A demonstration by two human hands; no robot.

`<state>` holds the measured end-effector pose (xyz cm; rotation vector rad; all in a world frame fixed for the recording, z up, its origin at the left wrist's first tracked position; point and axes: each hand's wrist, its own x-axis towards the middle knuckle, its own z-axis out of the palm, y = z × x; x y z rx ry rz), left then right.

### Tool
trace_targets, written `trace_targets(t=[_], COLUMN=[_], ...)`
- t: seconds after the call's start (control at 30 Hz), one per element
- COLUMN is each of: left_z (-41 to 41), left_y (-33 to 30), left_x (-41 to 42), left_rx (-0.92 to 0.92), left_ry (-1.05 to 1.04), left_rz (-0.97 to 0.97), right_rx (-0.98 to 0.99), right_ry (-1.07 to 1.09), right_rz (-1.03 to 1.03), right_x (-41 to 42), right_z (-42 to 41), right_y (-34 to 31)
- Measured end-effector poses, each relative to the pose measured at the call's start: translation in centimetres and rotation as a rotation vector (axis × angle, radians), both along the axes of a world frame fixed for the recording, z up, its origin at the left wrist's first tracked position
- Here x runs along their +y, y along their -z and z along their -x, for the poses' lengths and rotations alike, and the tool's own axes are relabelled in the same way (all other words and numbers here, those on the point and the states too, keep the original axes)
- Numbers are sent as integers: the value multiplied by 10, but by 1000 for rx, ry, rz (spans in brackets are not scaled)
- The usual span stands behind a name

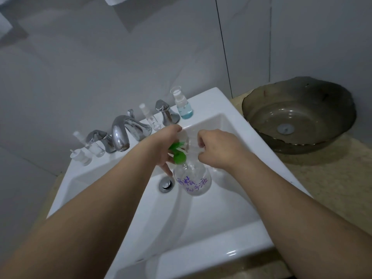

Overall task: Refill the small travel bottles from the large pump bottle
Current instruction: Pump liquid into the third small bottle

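A large clear pump bottle (193, 181) with purple handwriting and a green pump head (178, 153) stands in the white sink (201, 248). My left hand (164, 147) grips the green pump head from the left. My right hand (216, 147) holds a small clear travel bottle (190, 142) at the pump's spout; its fingers curl round it. On the sink's back rim stand a small bottle with blue liquid (182, 104), a slim clear spray bottle (151, 117), and two clear small bottles (91, 144) (80, 156) at the left.
A chrome faucet (124, 131) with two handles rises behind my hands. The chrome drain (166, 184) lies left of the pump bottle. A dark glass basin (300, 115) sits on the beige counter at the right. Grey tiled wall behind.
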<state>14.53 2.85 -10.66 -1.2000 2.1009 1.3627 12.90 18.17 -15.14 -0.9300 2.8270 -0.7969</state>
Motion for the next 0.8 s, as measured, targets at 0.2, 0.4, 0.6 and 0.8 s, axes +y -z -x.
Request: trace_targets(t=[0.2,0.4,0.6,0.8], left_z=[-6,-3,3,0], left_y=[-1,13,32,30], left_x=[9,9,10,12], left_rx=[-23,11,63,77], left_ry=[13,-30,-65,-56], left_rz=[84,79,58,48], right_rx=[-7,-39,-88,-96], right_ry=[-3,-6,9,17], right_rz=[8,-14,-78,-79], right_x=[0,0,2,0], right_z=[-2,-1,-1,-2], right_y=[2,2,5,3])
